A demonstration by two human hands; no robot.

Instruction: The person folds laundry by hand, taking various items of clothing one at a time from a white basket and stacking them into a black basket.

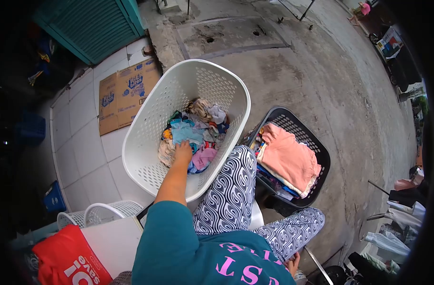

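Down inside a tall white perforated laundry basket (140, 159), my left hand (182, 151) is on a pile of mixed clothes. Its fingers are closed at the edge of a light blue garment (188, 133). A pink garment (204, 158) and a beige one (167, 151) lie beside the hand. My right hand (293, 263) is low by my right leg, small and partly hidden behind my shirt. To the right of my left knee stands a dark grey basket (323, 159), holding a stack of folded clothes with a salmon-pink shirt (289, 154) on top.
Flattened cardboard (126, 95) lies on white floor tiles (86, 159) at left. Near my left elbow are a white basket (72, 218) and a red bag (67, 256). Teal louvred doors (91, 28) stand at the back. Hanging laundry (387, 242) is at lower right.
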